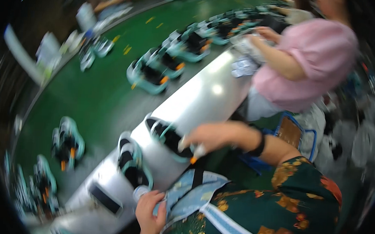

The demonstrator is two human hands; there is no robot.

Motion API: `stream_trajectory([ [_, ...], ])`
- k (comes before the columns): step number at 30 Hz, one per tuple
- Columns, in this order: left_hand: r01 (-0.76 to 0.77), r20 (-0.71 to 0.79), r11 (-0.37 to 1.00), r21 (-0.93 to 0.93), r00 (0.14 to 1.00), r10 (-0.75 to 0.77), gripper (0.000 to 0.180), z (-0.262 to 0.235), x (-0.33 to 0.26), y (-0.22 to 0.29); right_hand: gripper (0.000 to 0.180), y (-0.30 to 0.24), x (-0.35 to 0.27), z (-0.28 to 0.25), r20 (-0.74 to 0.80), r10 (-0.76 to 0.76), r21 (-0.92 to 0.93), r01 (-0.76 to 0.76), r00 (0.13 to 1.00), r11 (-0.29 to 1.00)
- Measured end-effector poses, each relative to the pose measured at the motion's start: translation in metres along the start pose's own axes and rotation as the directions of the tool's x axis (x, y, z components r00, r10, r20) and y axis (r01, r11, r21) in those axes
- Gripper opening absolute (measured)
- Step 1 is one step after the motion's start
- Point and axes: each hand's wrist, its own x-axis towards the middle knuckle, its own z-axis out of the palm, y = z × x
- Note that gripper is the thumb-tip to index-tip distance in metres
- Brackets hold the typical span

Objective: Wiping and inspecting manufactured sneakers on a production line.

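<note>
Two teal-soled shoes on the metal bench (202,98): far shoe (159,129), near shoe (127,157) at its 8 o'clock. Right hand (213,137) at far shoe's 3 o'clock, fingers bent over the heel end – too blurred to tell clamped or just touching. Left hand (151,213) at near shoe's 5 o'clock, fingers curled, pale item (139,191) at its 11; can't tell if gripped. Risks, my read: far shoe's heel looks close to bench edge, so a sideways knock could tip it off; loose apron (193,191) could snag. Labels/writing: none legible – motion blur.
</note>
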Motion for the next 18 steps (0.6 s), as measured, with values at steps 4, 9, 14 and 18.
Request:
stream_trajectory([
  [4,0.608,0.456,0.474,-0.637,0.793,-0.404,0.042,-0.039,-0.044,0.018,0.026,-0.032,-0.008,-0.057,-0.588,-0.078,0.672,0.540,0.805,0.506],
  [9,0.553,0.175,0.460,-0.695,0.750,-0.638,0.037,-0.056,-0.084,0.032,0.021,-0.050,0.061,0.006,-0.244,-0.207,0.127,0.243,0.947,0.962],
  [14,0.665,-0.339,0.669,-0.332,0.577,-0.743,0.027,-0.047,-0.071,-0.004,0.038,-0.046,0.104,0.047,-0.108,-0.279,0.058,0.287,0.954,0.956],
  [18,0.675,-0.151,0.668,-0.313,0.659,-0.737,0.038,0.000,-0.038,-0.057,0.063,-0.050,0.150,0.061,0.025,-0.243,0.022,0.243,0.970,0.970],
])
